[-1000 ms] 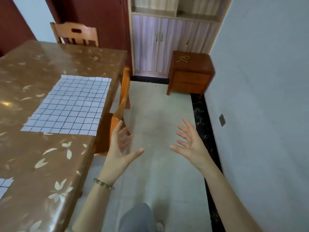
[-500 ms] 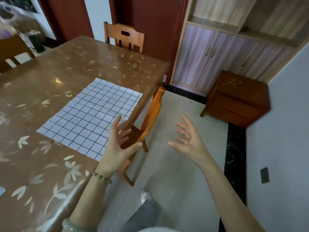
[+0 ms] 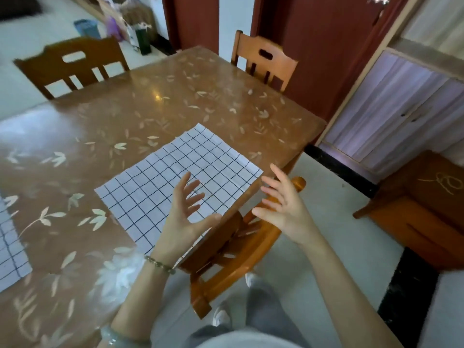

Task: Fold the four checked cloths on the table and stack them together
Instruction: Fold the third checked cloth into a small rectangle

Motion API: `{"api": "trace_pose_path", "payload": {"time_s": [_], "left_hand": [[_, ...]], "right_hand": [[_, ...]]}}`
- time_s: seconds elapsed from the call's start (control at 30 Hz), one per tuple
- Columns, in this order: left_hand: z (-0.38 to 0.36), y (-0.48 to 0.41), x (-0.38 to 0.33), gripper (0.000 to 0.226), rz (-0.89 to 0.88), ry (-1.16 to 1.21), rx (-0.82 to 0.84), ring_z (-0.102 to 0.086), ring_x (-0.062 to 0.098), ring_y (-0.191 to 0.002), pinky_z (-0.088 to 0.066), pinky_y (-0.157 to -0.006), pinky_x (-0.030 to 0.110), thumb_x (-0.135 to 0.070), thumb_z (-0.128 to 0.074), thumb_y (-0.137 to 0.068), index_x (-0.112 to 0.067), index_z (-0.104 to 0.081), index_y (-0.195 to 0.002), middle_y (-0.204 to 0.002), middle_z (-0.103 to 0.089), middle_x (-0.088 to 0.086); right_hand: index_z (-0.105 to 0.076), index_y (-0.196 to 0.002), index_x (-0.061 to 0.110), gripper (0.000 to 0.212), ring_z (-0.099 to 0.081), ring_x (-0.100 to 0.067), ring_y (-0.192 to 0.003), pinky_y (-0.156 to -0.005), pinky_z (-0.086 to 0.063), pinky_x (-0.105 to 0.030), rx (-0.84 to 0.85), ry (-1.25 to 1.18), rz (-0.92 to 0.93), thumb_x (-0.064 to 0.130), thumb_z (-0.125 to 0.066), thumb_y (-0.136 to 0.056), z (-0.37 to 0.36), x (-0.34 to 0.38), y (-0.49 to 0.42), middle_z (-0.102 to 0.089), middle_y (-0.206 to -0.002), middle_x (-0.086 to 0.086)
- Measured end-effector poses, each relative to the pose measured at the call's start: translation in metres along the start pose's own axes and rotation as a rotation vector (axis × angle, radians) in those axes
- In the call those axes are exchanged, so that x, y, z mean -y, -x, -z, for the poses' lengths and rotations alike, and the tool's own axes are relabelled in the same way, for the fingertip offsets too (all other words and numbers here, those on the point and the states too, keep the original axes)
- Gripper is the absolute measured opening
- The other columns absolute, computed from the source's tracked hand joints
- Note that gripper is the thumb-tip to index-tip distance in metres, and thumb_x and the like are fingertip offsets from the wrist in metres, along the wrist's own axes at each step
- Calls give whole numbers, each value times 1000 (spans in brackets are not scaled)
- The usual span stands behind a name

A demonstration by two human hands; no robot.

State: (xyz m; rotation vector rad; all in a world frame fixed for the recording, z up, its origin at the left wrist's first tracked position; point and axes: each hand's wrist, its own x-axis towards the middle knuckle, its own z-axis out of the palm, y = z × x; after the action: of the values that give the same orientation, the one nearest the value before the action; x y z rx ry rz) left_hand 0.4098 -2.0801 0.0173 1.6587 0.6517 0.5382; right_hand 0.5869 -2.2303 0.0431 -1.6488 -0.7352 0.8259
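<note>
cloth [image 3: 175, 177]: flat under the left fingers [image 3: 190, 187], looks thin and floppy
fingers: both hands spread, empty
grab: near corners

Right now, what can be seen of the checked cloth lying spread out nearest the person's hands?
The checked cloth is white with a thin dark grid and looks like light fabric with faint fold creases. It lies flat and unfolded on the brown leaf-patterned table, turned at an angle, its near edge along the table's edge. The open left hand hovers in front of its near part; whether it touches is unclear. The right hand is off to its side.
</note>
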Motion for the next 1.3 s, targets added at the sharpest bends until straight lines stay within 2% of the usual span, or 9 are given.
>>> {"api": "trace_pose_path", "payload": {"time_s": [0.1,0.23,0.33,0.47,0.63,0.73,0.87,1.13,1.3], "left_hand": [[1,-14,4,107,39,9,-102,-50,3,-122,-44,-102,28,-48,-82,-65,-38,-15,-148,-143,-39,-12],[0,-33,10,110,98,11,-245,-51,0,-121,-43,-99,22,-58,-78,-57,-41,-15,-146,-141,-38,-17],[-6,-46,16,106,163,30,-375,-51,1,-121,-43,-101,25,-49,-79,-62,-39,-17,-147,-141,-39,-15],[-18,-58,20,99,237,29,-548,-51,3,-121,-43,-103,28,-32,-80,-69,-36,-18,-146,-141,-39,-11],[-24,-63,17,95,288,40,-716,-50,0,-120,-43,-100,24,-34,-80,-71,-42,-17,-142,-140,-37,-14],[-25,-61,17,93,307,32,-788,-50,-1,-120,-43,-99,23,-27,-79,-73,-40,-18,-143,-142,-37,-11],[-24,-58,20,93,339,41,-844,-50,0,-120,-42,-97,19,-29,-77,-69,-41,-18,-141,-142,-38,-10],[-9,-51,36,96,407,41,-837,-49,9,-122,-41,-100,26,-22,-77,-74,-34,-16,-146,-142,-36,-6],[9,-41,72,95,562,-24,-782,-39,15,-129,-34,-103,29,-19,-77,-78,-25,-14,-149,-147,-30,-2]], "right_hand": [[-28,-139,45,89,-47,-1,-126,-103,-43,-26,88,-2,-3,2,-75,-77,7,2,-40,-47,-137,14],[-28,-142,42,90,-48,0,-124,-103,-43,-27,234,42,1,2,-75,-77,12,4,-100,-46,-139,11],[-27,-145,39,89,-47,1,-124,-101,-44,-22,361,88,11,5,-75,-79,14,5,-140,-45,-141,10],[-28,-142,43,85,-47,-1,-125,-104,-42,-27,519,107,22,7,-74,-80,17,1,-184,-45,-140,12],[-28,-133,52,84,-46,-5,-127,-104,-42,-29,695,122,44,8,-76,-79,8,0,-221,-45,-141,9],[-26,-139,44,86,-45,-5,-127,-102,-41,-25,757,127,46,8,-77,-78,-1,-2,-233,-44,-139,9],[-24,-140,44,89,-45,-5,-128,-102,-41,-24,803,176,80,9,-77,-77,-12,-7,-243,-44,-140,9],[-24,-139,44,88,-43,-4,-127,-99,-39,-17,804,212,72,8,-76,-78,-22,-18,-252,-42,-139,9],[-24,-145,38,90,-38,-6,-132,-109,-35,-30,791,326,75,10,-77,-78,-35,-34,-261,-39,-143,9]]}}
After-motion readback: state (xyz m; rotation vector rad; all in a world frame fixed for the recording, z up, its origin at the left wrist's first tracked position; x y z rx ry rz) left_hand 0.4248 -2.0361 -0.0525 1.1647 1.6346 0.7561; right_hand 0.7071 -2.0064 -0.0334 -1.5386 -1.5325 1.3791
